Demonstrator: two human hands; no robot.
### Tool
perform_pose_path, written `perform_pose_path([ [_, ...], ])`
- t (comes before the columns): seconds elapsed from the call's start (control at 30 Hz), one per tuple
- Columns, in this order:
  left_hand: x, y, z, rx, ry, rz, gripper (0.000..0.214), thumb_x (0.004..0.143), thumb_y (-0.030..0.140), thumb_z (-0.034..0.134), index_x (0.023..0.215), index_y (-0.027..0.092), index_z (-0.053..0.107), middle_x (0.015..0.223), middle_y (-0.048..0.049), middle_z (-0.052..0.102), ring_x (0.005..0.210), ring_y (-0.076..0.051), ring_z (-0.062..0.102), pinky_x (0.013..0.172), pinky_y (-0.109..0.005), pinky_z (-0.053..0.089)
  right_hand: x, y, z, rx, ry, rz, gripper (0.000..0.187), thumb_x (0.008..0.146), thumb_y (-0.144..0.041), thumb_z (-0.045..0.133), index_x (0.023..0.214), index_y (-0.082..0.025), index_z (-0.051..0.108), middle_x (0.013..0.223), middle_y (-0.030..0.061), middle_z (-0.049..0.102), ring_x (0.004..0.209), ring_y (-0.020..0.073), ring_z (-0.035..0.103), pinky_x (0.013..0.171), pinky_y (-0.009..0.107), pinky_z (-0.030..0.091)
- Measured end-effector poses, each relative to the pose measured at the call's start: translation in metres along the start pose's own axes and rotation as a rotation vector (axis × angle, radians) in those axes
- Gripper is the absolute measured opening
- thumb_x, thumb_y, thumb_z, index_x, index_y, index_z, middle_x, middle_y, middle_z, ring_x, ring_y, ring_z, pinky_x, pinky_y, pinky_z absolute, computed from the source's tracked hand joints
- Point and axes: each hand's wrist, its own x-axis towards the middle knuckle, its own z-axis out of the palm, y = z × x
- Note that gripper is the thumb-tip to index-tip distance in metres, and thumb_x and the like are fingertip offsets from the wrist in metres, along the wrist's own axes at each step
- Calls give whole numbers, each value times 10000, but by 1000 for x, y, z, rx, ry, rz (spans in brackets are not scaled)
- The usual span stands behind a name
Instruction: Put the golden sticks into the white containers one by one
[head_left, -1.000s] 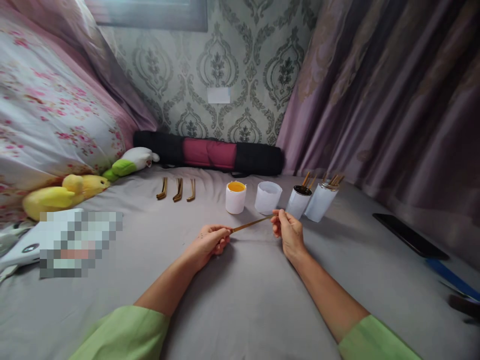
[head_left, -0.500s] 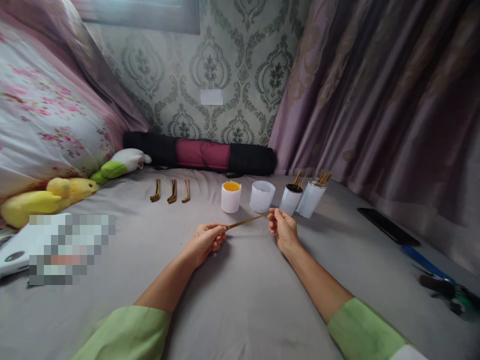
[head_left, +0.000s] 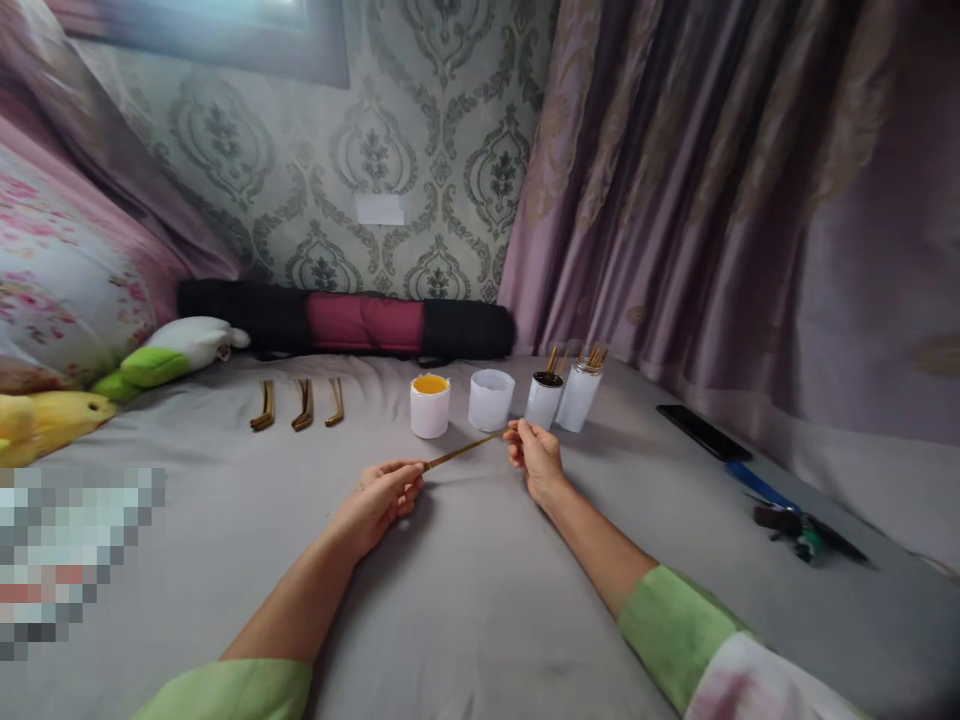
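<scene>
My left hand and my right hand each pinch one end of a thin golden-brown stick, held just above the grey bedsheet. Right behind the stick stand a white cup with yellow filling and an empty whitish cup. Beside my right hand are a dark-rimmed white cup and a clear jar, both holding more sticks. Three bent golden sticks lie in a row to the left.
A black and pink rolled bag lies along the patterned wall. Plush toys and a floral pillow sit at the left. A black phone, a blue tool and pliers lie at the right, below the curtain.
The view has swung to the right, so everything has shifted left in the picture and the pliers came into sight. Both hands keep the same hold on the stick.
</scene>
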Motion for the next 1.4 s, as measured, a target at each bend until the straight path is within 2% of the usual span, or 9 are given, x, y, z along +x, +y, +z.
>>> perform_pose_path([
  [0.23, -1, 5, -2, -79, 32, -30, 197, 666, 102, 635, 859, 75, 602, 636, -40, 560, 472, -45, 477, 422, -140, 395, 0, -10, -5, -23, 30, -24, 299, 636, -443, 596, 712, -158, 549, 562, -16, 584, 371, 47, 435, 310, 158, 279],
  [0.5, 1, 8, -8, -211, 23, -48, 153, 710, 66, 585, 862, 60, 598, 667, -39, 544, 472, -33, 468, 414, -138, 418, 3, -28, -26, -50, 59, -50, 282, 645, -422, 605, 712, -151, 561, 556, -15, 577, 372, 43, 432, 310, 152, 276],
  [0.67, 4, 9, -13, -322, 40, -71, 118, 720, 47, 559, 832, 66, 590, 666, -32, 525, 474, -35, 467, 386, -136, 409, 12, -59, -40, -90, 71, -107, 277, 627, -410, 631, 705, -153, 563, 544, -18, 575, 370, 46, 432, 303, 152, 269],
  [0.9, 3, 13, -14, -410, 60, -88, 125, 741, 20, 515, 837, 78, 571, 665, -30, 513, 462, -39, 462, 367, -144, 412, 26, -107, -57, -160, 153, -197, 222, 656, -364, 621, 684, -149, 574, 550, -9, 581, 368, 40, 437, 293, 143, 275],
  [1.13, 2, 13, -13, -419, 56, -82, 125, 741, 18, 513, 849, 53, 567, 669, -30, 501, 465, -33, 451, 364, -142, 401, 38, -136, -69, -190, 214, -277, 169, 707, -304, 591, 681, -138, 575, 523, -7, 575, 351, 37, 432, 284, 131, 282],
  [1.4, 5, 11, -16, -416, 44, -76, 122, 742, 21, 512, 843, 50, 572, 682, -37, 503, 476, -37, 452, 370, -144, 405, 52, -165, -72, -318, 300, -384, 177, 766, -268, 532, 658, -132, 562, 527, 0, 572, 330, 32, 424, 271, 134, 287],
])
